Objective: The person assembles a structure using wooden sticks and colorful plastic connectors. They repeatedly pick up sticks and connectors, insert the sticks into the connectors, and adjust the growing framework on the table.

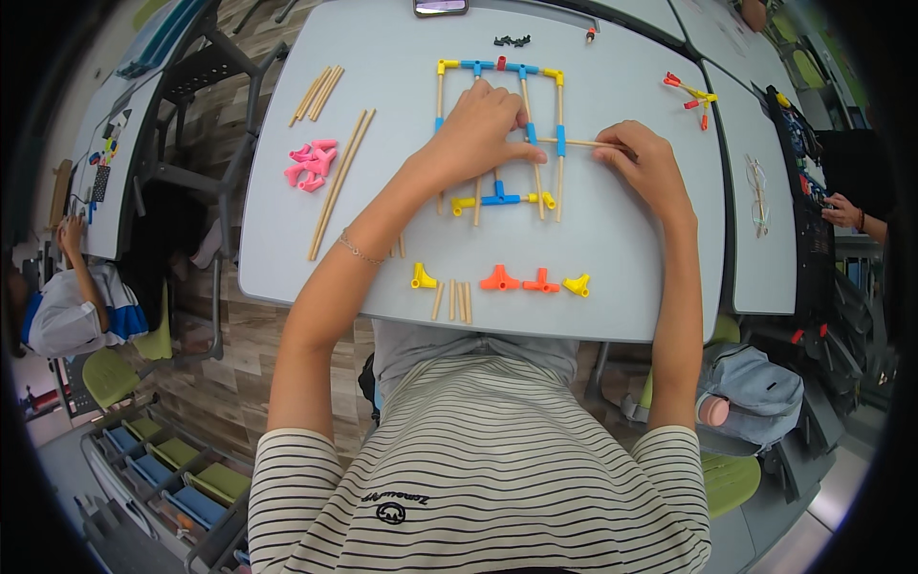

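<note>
A frame of wooden sticks with blue, yellow and red plastic connectors lies in the middle of the table. My left hand (481,129) reaches across it, fingers bent and thumb low, closed around a blue connector (532,133) on one upright stick. Part of the frame is hidden beneath that hand. To the right, my right hand (645,165) pinches a thin wooden stick (579,143) lying crosswise. This stick's left part meets a blue connector (560,141) on the outermost upright. At the frame's near end sits a blue T-shaped connector (500,197) between yellow ones.
Pink connectors (311,165), long sticks (341,187) and shorter sticks (316,94) lie at left. Near the front edge are yellow (423,276) and orange connectors (499,278) with short sticks (451,300). Black pieces (512,41) and a phone (441,7) lie at the back.
</note>
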`<state>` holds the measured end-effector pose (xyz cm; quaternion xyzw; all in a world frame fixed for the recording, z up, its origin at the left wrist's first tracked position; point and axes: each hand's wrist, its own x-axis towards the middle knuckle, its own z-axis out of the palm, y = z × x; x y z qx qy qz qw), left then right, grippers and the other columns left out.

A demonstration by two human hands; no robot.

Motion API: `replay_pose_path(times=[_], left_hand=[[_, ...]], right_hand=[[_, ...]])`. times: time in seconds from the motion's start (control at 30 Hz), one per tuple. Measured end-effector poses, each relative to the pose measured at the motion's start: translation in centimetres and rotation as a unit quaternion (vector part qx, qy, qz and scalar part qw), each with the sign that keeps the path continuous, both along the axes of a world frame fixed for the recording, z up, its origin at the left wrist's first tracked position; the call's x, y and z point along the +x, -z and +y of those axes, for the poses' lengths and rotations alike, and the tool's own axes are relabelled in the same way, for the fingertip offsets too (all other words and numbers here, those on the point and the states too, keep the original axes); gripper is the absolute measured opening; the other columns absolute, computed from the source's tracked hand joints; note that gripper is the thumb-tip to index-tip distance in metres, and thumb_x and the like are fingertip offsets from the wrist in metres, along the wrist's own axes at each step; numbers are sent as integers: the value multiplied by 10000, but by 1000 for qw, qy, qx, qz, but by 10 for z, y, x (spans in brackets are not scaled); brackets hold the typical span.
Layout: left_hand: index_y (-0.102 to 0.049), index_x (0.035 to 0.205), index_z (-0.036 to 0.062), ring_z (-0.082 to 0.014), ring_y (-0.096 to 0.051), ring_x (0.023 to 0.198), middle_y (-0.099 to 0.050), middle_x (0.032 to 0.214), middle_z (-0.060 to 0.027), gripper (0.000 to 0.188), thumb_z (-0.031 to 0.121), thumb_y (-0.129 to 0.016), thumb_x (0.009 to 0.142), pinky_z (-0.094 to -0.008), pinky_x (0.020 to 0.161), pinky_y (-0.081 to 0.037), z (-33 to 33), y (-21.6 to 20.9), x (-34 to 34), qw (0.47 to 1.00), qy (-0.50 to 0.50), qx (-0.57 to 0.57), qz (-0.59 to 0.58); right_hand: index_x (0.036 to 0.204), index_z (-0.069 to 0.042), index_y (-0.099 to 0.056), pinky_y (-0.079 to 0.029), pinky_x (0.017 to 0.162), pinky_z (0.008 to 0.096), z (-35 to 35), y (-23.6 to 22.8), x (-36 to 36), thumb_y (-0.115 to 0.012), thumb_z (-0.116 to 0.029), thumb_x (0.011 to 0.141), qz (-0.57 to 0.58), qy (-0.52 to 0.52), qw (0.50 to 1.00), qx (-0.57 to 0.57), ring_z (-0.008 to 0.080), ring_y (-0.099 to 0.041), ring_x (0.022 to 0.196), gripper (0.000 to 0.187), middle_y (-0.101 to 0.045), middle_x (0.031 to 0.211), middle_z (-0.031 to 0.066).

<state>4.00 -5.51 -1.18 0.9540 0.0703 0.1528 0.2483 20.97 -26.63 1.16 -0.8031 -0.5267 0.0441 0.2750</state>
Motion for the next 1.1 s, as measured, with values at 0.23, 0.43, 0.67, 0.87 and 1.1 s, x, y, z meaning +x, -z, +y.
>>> replay_pose_path(times=[0.23, 0.43, 0.67, 0.87, 1.1], left_hand=[[-671, 1058, 56, -227, -526, 1055, -632, 998, -77, 414, 322, -834, 786, -338, 889, -496, 7, -13, -8, 998, 18, -42, 32], [-676, 1115, 103, -214, -545, 1093, -625, 1076, -57, 355, 254, -803, 820, -331, 909, -500, 7, -13, -8, 999, 25, -36, 12], [-700, 1132, 104, -224, -579, 1106, -631, 1109, -72, 336, 239, -781, 835, -346, 941, -512, -1, -15, -6, 999, 44, -13, 27], [-704, 1122, 98, -231, -588, 1083, -636, 1099, -73, 336, 250, -781, 832, -346, 931, -514, 2, -13, -7, 998, 55, -26, 13], [-699, 1121, 91, -218, -608, 1025, -660, 1075, -75, 322, 224, -778, 840, -346, 906, -522, 4, -9, -6, 997, 54, -62, -5]], right_hand=[[1014, -44, -690, -561, 853, 324, -13, -12, 13, -786, -97, 809, 35, 40, 999, -9, 190, -664, 836, 232, -698, 922, 76], [955, -29, -693, -522, 759, 273, -31, -16, 39, -767, -87, 829, 59, 62, 996, -22, 145, -650, 783, 157, -697, 838, 45], [888, -14, -704, -439, 576, 229, -42, -9, 55, -723, -67, 864, 176, 88, 980, 18, 70, -544, 618, 61, -645, 727, -2], [874, -19, -703, -390, 535, 208, -40, -1, 56, -699, -63, 884, 184, 96, 978, 33, 55, -471, 592, 46, -602, 688, -17], [891, -33, -704, -327, 498, 221, -39, 3, 59, -693, -102, 896, 184, 112, 976, 17, 48, -435, 569, 70, -580, 673, -18]])
